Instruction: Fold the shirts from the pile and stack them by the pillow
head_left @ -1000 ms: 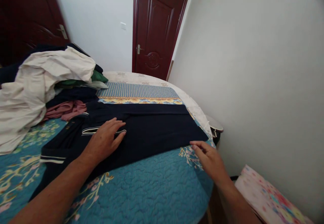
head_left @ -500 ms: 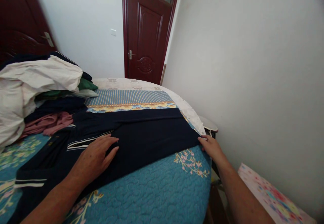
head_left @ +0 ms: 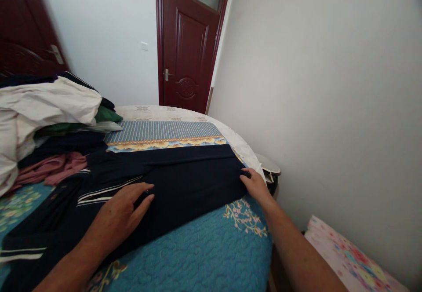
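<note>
A navy polo shirt [head_left: 191,173] with white-striped trim lies spread across the bed, its striped parts toward the left. My left hand [head_left: 121,208] rests on its middle, thumb and fingers apart, the cloth lying flat under them. At the shirt's far right end, my right hand [head_left: 255,185] pinches the edge of the navy cloth between thumb and fingers. Part of that edge is hidden behind the fingertips.
A heap of clothes with a white garment [head_left: 49,100] and a pink cloth [head_left: 54,169] sits at left. Beneath is a blue quilted bedspread [head_left: 198,243]. A round stool [head_left: 268,164] and a floral pink panel [head_left: 356,257] stand beside the bed's right edge, near the wall.
My right hand has shifted left and slightly up, bringing the shirt's right edge inward. My left hand stays on the shirt, its thumb and fingers a little closer together. The view has turned slightly.
</note>
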{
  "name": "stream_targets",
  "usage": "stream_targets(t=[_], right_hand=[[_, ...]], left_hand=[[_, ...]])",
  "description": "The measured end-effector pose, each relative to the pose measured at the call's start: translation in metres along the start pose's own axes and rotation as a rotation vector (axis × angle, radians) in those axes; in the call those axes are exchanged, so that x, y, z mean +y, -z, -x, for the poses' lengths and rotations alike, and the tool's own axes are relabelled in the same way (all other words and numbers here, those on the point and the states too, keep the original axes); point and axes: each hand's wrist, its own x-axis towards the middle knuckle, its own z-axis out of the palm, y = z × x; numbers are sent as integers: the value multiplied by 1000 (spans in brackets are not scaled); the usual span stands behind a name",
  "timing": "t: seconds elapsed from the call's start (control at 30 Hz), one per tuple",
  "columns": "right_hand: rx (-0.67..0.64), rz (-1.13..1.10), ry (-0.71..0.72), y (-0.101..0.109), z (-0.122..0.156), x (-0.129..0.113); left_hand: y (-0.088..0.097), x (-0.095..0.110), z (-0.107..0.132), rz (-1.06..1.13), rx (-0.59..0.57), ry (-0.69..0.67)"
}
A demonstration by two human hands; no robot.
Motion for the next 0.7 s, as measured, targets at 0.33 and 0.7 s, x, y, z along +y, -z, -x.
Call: stream_targets(t=[0.33,0.7], right_hand=[[-12,58,3,3,5,5],[-168,-235,-287,38,-38,70]], left_hand=[[-63,127,-47,363,-291,-85],[-109,150,-75,154,-401,-286]])
